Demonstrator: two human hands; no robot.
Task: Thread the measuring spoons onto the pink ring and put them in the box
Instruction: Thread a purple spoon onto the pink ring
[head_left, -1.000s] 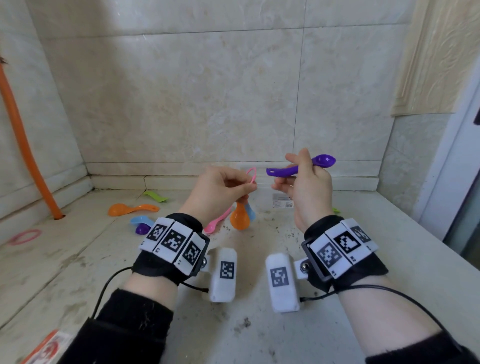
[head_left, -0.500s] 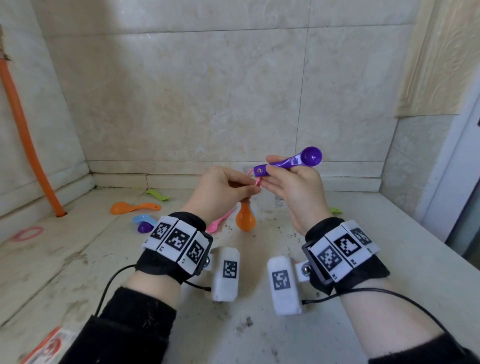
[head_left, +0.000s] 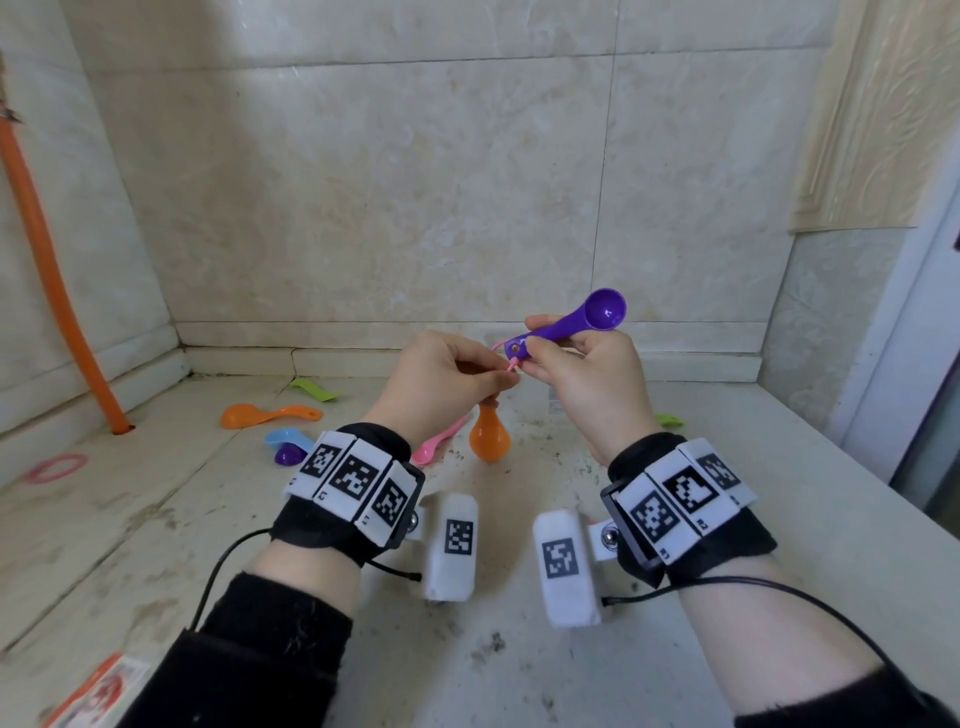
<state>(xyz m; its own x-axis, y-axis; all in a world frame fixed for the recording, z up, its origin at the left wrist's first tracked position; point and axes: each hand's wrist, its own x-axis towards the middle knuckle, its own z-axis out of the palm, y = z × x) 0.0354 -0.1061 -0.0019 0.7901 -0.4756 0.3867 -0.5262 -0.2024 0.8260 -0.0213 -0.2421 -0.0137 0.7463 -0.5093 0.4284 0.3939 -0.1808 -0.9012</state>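
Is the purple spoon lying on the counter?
No, the right hand holds the purple measuring spoon up in the air, next to the left hand.

Orange hose (head_left: 54, 291) (left wall corner)

Black sleeves (head_left: 270, 649), black wristbands (head_left: 332, 525) bearing white coded marker blocks (head_left: 680, 491), thin black cables (head_left: 810, 597)

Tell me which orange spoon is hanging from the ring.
The round orange spoon dangling below the left hand; the other orange spoon lies flat on the counter at left.
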